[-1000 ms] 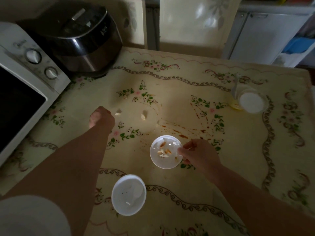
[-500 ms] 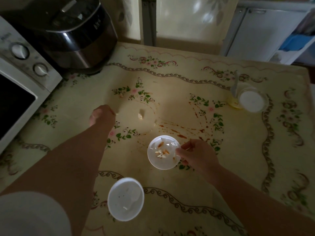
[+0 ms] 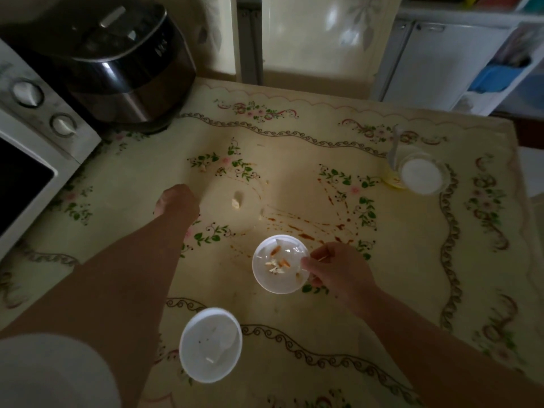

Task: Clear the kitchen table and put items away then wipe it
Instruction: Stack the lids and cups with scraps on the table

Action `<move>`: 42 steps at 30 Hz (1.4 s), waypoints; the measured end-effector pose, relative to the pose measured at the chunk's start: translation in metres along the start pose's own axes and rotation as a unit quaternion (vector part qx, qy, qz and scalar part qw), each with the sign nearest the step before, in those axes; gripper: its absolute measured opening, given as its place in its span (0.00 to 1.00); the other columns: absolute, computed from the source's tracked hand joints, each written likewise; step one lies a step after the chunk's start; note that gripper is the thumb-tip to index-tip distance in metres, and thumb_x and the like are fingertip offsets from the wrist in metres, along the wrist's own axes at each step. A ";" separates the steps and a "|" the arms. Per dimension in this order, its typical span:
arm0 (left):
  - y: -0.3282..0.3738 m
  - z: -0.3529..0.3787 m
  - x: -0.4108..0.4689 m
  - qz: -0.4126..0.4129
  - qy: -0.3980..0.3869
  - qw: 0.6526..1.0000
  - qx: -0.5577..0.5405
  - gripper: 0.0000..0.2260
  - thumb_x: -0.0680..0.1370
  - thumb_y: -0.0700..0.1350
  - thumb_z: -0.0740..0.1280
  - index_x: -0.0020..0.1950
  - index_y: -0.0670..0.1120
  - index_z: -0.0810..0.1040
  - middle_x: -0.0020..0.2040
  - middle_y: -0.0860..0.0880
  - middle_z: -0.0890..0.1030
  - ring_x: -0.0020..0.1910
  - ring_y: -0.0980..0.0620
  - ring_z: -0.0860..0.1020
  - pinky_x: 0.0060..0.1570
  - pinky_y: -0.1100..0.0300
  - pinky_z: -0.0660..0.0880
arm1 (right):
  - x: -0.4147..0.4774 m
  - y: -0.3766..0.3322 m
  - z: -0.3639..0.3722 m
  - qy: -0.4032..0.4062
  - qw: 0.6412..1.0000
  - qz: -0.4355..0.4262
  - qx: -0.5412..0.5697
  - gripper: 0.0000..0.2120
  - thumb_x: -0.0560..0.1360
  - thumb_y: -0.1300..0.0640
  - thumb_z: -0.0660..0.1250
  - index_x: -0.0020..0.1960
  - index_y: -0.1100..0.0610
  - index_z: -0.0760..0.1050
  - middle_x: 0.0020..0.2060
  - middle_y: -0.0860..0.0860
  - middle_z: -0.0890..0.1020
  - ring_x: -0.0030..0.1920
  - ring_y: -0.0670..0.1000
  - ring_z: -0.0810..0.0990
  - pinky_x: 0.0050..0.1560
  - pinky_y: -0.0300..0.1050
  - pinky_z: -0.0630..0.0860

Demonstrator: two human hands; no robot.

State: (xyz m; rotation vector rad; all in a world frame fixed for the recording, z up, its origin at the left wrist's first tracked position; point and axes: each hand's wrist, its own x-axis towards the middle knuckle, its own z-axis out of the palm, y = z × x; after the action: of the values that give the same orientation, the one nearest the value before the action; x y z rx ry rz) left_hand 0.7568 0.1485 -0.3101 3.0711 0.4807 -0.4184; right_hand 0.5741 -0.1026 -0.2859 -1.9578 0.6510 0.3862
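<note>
Your right hand (image 3: 338, 272) pinches the scrap dish (image 3: 278, 265), your left hand (image 3: 176, 201) curls, contents hidden; crumb (image 3: 236, 201) beside it and sauce smears (image 3: 294, 228) beyond await wiping.

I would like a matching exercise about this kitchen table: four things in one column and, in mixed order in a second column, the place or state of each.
Things
1. bowl with food scraps
2. almost empty bowl
3. rice cooker
4. clear container

Places or states
a. on the far right part of the table
b. at the back left, beside the microwave
c. held at its rim by the right hand
d. nearest the person, no hand on it

Pairs: 1-c, 2-d, 3-b, 4-a
</note>
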 end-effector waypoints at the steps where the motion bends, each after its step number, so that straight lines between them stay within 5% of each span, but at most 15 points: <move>1: -0.001 0.000 -0.001 0.002 0.003 1.000 0.000 0.13 0.79 0.41 0.63 0.61 0.37 0.76 0.57 0.36 0.79 0.56 0.38 0.78 0.54 0.48 0.76 | -0.001 0.000 -0.001 0.002 1.000 0.003 0.007 0.05 0.70 0.53 0.73 0.39 0.52 0.78 0.30 0.49 0.84 0.31 0.46 0.84 0.42 0.46 0.83; 7: -0.002 -0.009 -0.018 0.011 -0.024 0.996 -0.082 0.14 0.80 0.44 0.63 0.61 0.37 0.78 0.57 0.38 0.80 0.57 0.39 0.78 0.57 0.48 0.76 | -0.007 0.006 -0.006 0.004 1.000 0.000 -0.016 0.06 0.71 0.52 0.72 0.40 0.52 0.78 0.28 0.48 0.83 0.25 0.40 0.79 0.29 0.37 0.72; 12: 0.010 -0.019 -0.070 0.103 -0.140 0.921 -0.348 0.06 0.78 0.43 0.68 0.53 0.44 0.80 0.52 0.45 0.79 0.50 0.47 0.78 0.55 0.53 0.77 | -0.019 0.012 -0.012 0.013 0.999 -0.001 -0.038 0.05 0.70 0.51 0.72 0.39 0.51 0.78 0.28 0.46 0.83 0.25 0.38 0.78 0.33 0.38 0.75; 16: 0.021 -0.028 -0.114 0.208 -0.287 0.873 -0.335 0.05 0.77 0.40 0.68 0.52 0.43 0.80 0.53 0.44 0.81 0.52 0.48 0.79 0.54 0.56 0.77 | -0.031 0.017 -0.019 0.023 0.999 0.004 -0.038 0.06 0.70 0.51 0.72 0.39 0.52 0.78 0.28 0.47 0.83 0.31 0.45 0.81 0.43 0.45 0.80; 21: 0.034 -0.030 -0.155 0.274 -0.349 0.839 -0.315 0.02 0.76 0.41 0.70 0.48 0.45 0.80 0.48 0.50 0.81 0.48 0.52 0.79 0.52 0.59 0.76 | -0.045 0.022 -0.027 0.031 0.999 -0.009 -0.031 0.06 0.69 0.52 0.72 0.37 0.53 0.79 0.27 0.48 0.83 0.33 0.47 0.82 0.46 0.47 0.80; 30: 0.044 -0.043 -0.170 0.298 -0.260 0.863 -0.315 0.07 0.75 0.41 0.71 0.51 0.40 0.82 0.42 0.49 0.83 0.38 0.57 0.78 0.35 0.69 0.73 | -0.058 0.028 -0.036 0.032 0.999 -0.016 0.017 0.05 0.70 0.52 0.73 0.37 0.51 0.79 0.29 0.49 0.84 0.34 0.49 0.84 0.49 0.51 0.82; 34: 0.039 -0.033 -0.140 0.199 -0.108 0.916 -0.332 0.05 0.75 0.42 0.70 0.48 0.41 0.82 0.47 0.45 0.83 0.44 0.50 0.79 0.52 0.53 0.78 | -0.055 0.030 -0.037 0.037 0.999 -0.009 0.034 0.05 0.70 0.53 0.73 0.38 0.53 0.78 0.30 0.49 0.84 0.34 0.49 0.85 0.48 0.51 0.82; 36: 0.033 -0.024 -0.117 0.136 -0.052 0.943 -0.299 0.07 0.77 0.42 0.68 0.52 0.41 0.82 0.50 0.43 0.83 0.45 0.47 0.80 0.53 0.51 0.79 | -0.053 0.031 -0.037 0.039 0.998 -0.007 0.039 0.06 0.70 0.53 0.73 0.38 0.53 0.78 0.30 0.50 0.84 0.34 0.50 0.85 0.48 0.51 0.82; 42: 0.028 -0.010 -0.068 0.080 -0.033 0.988 -0.128 0.18 0.77 0.37 0.66 0.66 0.46 0.76 0.66 0.45 0.77 0.61 0.44 0.77 0.60 0.50 0.76 | -0.040 0.033 -0.035 0.045 0.998 0.005 0.040 0.05 0.70 0.54 0.73 0.39 0.54 0.78 0.29 0.50 0.84 0.30 0.47 0.82 0.44 0.48 0.83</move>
State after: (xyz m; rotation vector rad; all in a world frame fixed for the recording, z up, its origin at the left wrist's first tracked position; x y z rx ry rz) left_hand 0.7049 0.1020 -0.2836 2.8108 0.2601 -0.4163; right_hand 0.5221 -0.1344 -0.2728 -1.9047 0.7237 0.2756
